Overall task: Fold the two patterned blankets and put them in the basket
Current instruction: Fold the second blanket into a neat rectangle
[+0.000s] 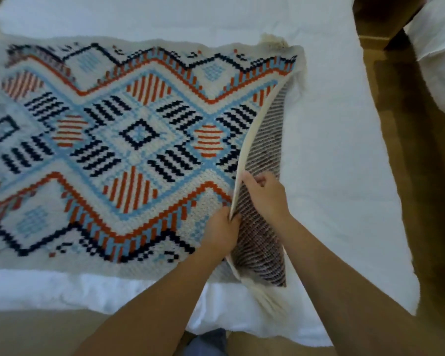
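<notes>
A patterned blanket (129,140), cream with blue, orange and navy diamonds, lies spread on a white bed (339,150). Its right edge is lifted, showing the striped underside (262,140). My left hand (220,231) pinches that raised edge near the front. My right hand (263,192) grips the same edge a little farther along, fingers on the underside. A cream tassel (265,295) hangs at the near right corner. Only one blanket is in view, and no basket appears.
The bed's right edge borders a strip of brown floor (406,140). Another white-covered bed (439,37) sits at the top right. The bed's near edge runs along the bottom, with tan floor (36,332) below it.
</notes>
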`<state>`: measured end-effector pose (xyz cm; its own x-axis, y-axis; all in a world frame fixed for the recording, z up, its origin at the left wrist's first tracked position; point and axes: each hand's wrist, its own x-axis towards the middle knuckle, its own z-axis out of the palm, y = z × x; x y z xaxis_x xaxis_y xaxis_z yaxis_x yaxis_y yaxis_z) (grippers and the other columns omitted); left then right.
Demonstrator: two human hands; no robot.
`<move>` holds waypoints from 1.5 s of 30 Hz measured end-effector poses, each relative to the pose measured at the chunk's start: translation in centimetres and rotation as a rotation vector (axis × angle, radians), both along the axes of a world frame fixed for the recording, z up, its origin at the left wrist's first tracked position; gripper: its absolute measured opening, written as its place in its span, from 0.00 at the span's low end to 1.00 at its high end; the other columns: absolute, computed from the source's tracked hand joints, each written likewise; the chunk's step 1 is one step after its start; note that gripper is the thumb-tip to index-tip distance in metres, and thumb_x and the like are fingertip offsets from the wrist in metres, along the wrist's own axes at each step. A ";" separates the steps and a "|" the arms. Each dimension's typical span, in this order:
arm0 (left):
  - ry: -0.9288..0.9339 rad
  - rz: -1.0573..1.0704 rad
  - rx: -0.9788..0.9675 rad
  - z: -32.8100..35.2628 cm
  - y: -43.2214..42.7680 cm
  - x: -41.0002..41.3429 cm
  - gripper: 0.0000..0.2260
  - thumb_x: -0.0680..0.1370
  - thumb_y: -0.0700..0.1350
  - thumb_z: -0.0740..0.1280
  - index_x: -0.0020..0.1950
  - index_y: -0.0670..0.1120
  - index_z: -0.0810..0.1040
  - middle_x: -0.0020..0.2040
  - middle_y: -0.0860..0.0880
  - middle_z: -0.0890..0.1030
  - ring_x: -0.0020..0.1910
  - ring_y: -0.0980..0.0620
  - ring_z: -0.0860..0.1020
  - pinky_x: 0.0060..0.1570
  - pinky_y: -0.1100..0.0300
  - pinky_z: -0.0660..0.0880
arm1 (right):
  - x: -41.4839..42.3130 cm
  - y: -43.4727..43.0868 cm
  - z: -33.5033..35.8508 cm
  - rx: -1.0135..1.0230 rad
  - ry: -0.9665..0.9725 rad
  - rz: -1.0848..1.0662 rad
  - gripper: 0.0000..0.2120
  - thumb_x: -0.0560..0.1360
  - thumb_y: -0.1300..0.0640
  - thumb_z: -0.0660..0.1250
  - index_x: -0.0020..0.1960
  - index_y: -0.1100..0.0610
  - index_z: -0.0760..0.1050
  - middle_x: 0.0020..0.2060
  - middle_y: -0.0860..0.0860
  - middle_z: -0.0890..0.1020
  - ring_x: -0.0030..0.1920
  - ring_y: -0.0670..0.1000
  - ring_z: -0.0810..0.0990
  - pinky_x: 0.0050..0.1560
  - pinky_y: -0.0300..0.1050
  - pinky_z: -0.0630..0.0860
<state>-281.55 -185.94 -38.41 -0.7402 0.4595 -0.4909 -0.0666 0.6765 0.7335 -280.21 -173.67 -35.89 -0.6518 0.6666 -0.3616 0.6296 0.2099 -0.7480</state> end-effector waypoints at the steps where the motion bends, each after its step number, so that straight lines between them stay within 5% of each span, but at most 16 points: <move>1: -0.029 0.019 0.029 0.0 -1.1 0.4 0.09 0.80 0.44 0.58 0.42 0.46 0.73 0.36 0.50 0.75 0.34 0.53 0.72 0.30 0.66 0.67 | -1.8 0.0 0.2 0.012 -0.025 0.034 0.27 0.70 0.31 0.60 0.39 0.58 0.70 0.33 0.51 0.73 0.34 0.52 0.73 0.36 0.48 0.70; 3: -0.017 0.010 0.031 0.1 -2.9 1.1 0.10 0.81 0.44 0.56 0.42 0.46 0.71 0.36 0.50 0.74 0.33 0.54 0.71 0.30 0.65 0.66 | -5.3 -0.3 0.6 0.054 -0.076 0.106 0.28 0.69 0.30 0.60 0.33 0.55 0.63 0.29 0.50 0.66 0.28 0.50 0.67 0.29 0.44 0.63; 5: 0.038 -0.002 0.012 0.2 -4.6 1.3 0.10 0.82 0.47 0.54 0.47 0.45 0.71 0.37 0.49 0.74 0.35 0.52 0.72 0.31 0.63 0.66 | -8.3 -1.2 1.0 0.104 -0.193 0.178 0.25 0.70 0.32 0.61 0.37 0.55 0.67 0.32 0.50 0.68 0.30 0.50 0.70 0.29 0.43 0.64; 8: 0.052 0.033 0.036 0.5 -7.5 0.6 0.12 0.82 0.50 0.52 0.50 0.44 0.70 0.38 0.45 0.76 0.36 0.46 0.76 0.33 0.55 0.71 | -11.0 -3.6 1.0 0.201 -0.360 0.259 0.17 0.76 0.48 0.63 0.53 0.63 0.74 0.39 0.54 0.77 0.38 0.54 0.77 0.34 0.42 0.71; 11: 0.051 0.096 0.100 0.7 -11.5 -1.0 0.11 0.82 0.50 0.53 0.42 0.49 0.68 0.32 0.49 0.72 0.28 0.53 0.70 0.28 0.61 0.66 | -12.7 -6.8 0.8 0.286 -0.381 0.269 0.11 0.76 0.59 0.60 0.53 0.65 0.74 0.47 0.60 0.78 0.47 0.60 0.78 0.42 0.48 0.73; 15: 0.057 0.183 0.121 0.8 -17.7 -4.6 0.13 0.81 0.50 0.56 0.38 0.48 0.66 0.30 0.52 0.69 0.27 0.56 0.66 0.26 0.62 0.61 | -15.5 -12.7 1.5 0.397 -0.312 0.291 0.09 0.79 0.57 0.57 0.42 0.60 0.67 0.37 0.55 0.71 0.36 0.55 0.70 0.34 0.45 0.66; 20: 0.100 0.252 0.132 1.6 -26.9 -9.0 0.16 0.81 0.49 0.55 0.33 0.50 0.61 0.28 0.52 0.66 0.26 0.55 0.64 0.25 0.65 0.61 | -20.2 -21.7 2.4 0.448 -0.207 0.356 0.12 0.81 0.55 0.54 0.53 0.62 0.71 0.42 0.56 0.72 0.41 0.58 0.72 0.40 0.48 0.66; 24: 0.105 0.288 0.140 2.4 -35.5 -12.7 0.15 0.82 0.48 0.54 0.36 0.48 0.64 0.29 0.51 0.67 0.28 0.56 0.65 0.27 0.66 0.62 | -24.5 -29.8 2.9 0.434 -0.165 0.389 0.17 0.81 0.55 0.53 0.65 0.64 0.66 0.59 0.63 0.75 0.56 0.62 0.75 0.51 0.54 0.71; 29: 0.133 0.397 0.182 2.7 -43.7 -16.4 0.14 0.82 0.48 0.53 0.40 0.42 0.67 0.31 0.50 0.68 0.30 0.53 0.67 0.28 0.62 0.61 | -30.6 -38.3 3.0 0.417 -0.075 0.463 0.16 0.81 0.56 0.52 0.62 0.64 0.67 0.37 0.55 0.72 0.35 0.55 0.71 0.34 0.47 0.65; 34: 0.208 0.467 0.084 2.6 -50.7 -21.7 0.14 0.82 0.47 0.56 0.41 0.41 0.71 0.32 0.51 0.70 0.31 0.56 0.68 0.30 0.62 0.61 | -35.8 -44.0 3.0 0.419 0.005 0.537 0.08 0.81 0.56 0.52 0.57 0.56 0.66 0.33 0.51 0.66 0.31 0.50 0.65 0.40 0.49 0.63; 38: 0.201 0.440 -0.058 1.6 -55.6 -26.2 0.16 0.81 0.49 0.57 0.35 0.45 0.69 0.28 0.53 0.68 0.27 0.57 0.66 0.26 0.68 0.63 | -40.2 -48.8 2.2 0.410 0.041 0.562 0.13 0.81 0.55 0.53 0.58 0.64 0.67 0.40 0.54 0.71 0.37 0.54 0.71 0.39 0.48 0.65; 45: 0.099 0.667 -0.131 -1.4 -61.0 -32.1 0.19 0.79 0.52 0.61 0.32 0.43 0.69 0.28 0.49 0.70 0.31 0.50 0.69 0.31 0.58 0.63 | -46.8 -54.9 -1.7 0.339 0.011 0.652 0.09 0.80 0.56 0.53 0.44 0.60 0.62 0.30 0.49 0.64 0.31 0.51 0.65 0.38 0.47 0.62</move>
<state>-313.69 -246.94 -39.85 -0.8885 -0.1690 -0.4266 -0.4366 0.5975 0.6726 -327.01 -228.60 -37.62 -0.9566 0.2161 -0.1954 0.2905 0.7602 -0.5812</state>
